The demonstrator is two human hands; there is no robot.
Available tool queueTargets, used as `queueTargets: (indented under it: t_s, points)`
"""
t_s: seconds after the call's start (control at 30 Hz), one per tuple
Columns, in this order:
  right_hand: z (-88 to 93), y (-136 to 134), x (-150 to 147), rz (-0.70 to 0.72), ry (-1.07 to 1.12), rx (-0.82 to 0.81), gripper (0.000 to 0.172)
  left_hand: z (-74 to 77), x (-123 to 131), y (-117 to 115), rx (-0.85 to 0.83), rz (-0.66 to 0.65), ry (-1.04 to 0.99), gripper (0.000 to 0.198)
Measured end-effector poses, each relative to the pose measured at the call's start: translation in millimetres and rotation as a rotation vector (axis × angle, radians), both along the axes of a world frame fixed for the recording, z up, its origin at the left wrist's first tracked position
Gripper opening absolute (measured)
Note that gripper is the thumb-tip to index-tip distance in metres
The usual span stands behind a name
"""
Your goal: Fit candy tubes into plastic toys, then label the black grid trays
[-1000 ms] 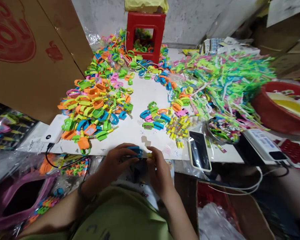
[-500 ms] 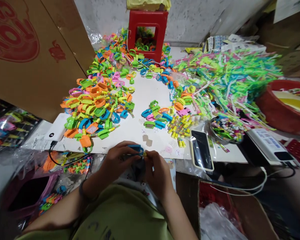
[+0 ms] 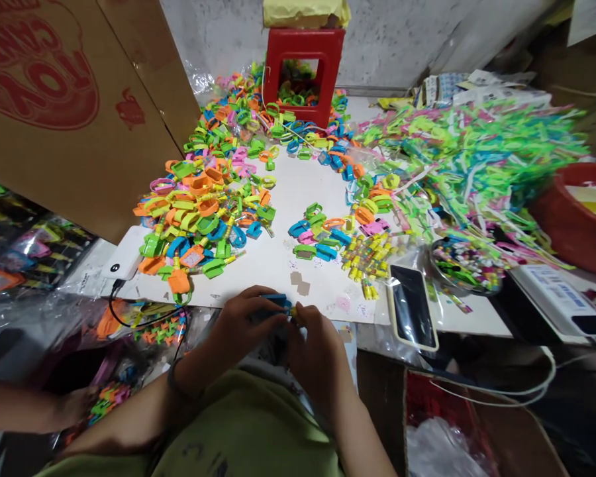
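My left hand (image 3: 241, 326) is closed around a blue plastic toy watch (image 3: 277, 299) just off the table's front edge. Close against it, my right hand (image 3: 318, 341) pinches a small yellow piece (image 3: 293, 310) at the watch's right end; fingers hide most of it, and I cannot tell whether the two are joined. Ahead to the left lies a big heap of coloured toy watches (image 3: 203, 212), several with yellow tubes. A small group of watches (image 3: 322, 250) and a pile of short yellow tubes (image 3: 367, 258) lie ahead to the right.
A phone (image 3: 411, 308), a bowl of small coloured pieces (image 3: 467, 265) and green and pink strips (image 3: 477, 152) lie to the right. A red stool (image 3: 302, 40) stands at the back, a carton (image 3: 104, 146) at left. Another person's arm (image 3: 24, 405) reaches in at lower left.
The view has shifted slightly, so the table things sit further right. Another person's arm has come in at lower left. My hands stay together on the blue watch and yellow piece.
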State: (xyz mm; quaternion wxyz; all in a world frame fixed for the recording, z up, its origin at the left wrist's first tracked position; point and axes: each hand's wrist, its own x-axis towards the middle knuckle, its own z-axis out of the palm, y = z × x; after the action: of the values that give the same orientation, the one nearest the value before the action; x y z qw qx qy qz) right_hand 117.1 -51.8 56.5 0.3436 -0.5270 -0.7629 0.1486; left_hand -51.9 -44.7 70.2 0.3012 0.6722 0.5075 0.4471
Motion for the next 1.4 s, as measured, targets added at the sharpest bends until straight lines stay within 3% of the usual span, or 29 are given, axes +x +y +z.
queueTargets:
  t_s: [0.2, 0.4, 0.5, 0.67, 0.77, 0.87, 1.0, 1.1, 1.2, 1.23, 1.3, 1.4]
  points:
    - [3.4, 1, 2, -0.037, -0.303, 0.078, 0.025, 3.9, 0, -1, -0.135, -0.057, 0.034, 0.008]
    - [-10.2, 9, 1, 0.012, -0.355, 0.024, 0.019, 3.7, -7, 7, -0.229, -0.13, 0.165, 0.007]
    - [-14.0, 13, -4, 0.034, -0.263, -0.084, 0.01, -4.2, -8, 9, -0.189, -0.113, 0.22, 0.012]
    - [-11.4, 9, -8, 0.105, -0.023, -0.159, 0.014, -14.0, -8, 11, -0.169, -0.117, 0.173, 0.023]
    - [-8.1, 9, 0, 0.113, 0.143, -0.266, 0.022, -11.4, -21, 19, -0.046, -0.12, 0.155, 0.019]
    - [-8.8, 23, 21, 0.042, 0.245, -0.213, 0.028, 4.3, -53, 43, 0.128, 0.03, 0.272, 0.012]
    - [-17.0, 64, 52, -0.226, -0.064, -0.052, 0.026, 45.7, -119, 100, 0.338, 0.445, 0.443, 0.013]
    - [-23.3, 93, 62, -0.377, -0.315, -0.08, 0.028, 77.3, -161, 142, 0.311, 0.71, 0.543, 0.015]
    - [-25.1, 108, 63, -0.453, -0.426, -0.1, 0.031, 89.2, -165, 162, 0.296, 0.834, 0.579, 0.034]
    - [-25.0, 109, 63, -0.481, -0.447, -0.103, 0.031, 86.2, -154, 163, 0.326, 0.796, 0.576, 0.035]
    - [-24.8, 108, 63, -0.535, -0.483, -0.115, 0.031, 68.8, -117, 157, 0.376, 0.582, 0.547, 0.03]
    - [-26.8, 102, 65, -0.486, -0.545, -0.149, 0.026, 23.5, -40, 143, 0.211, 0.077, 0.496, 0.023]
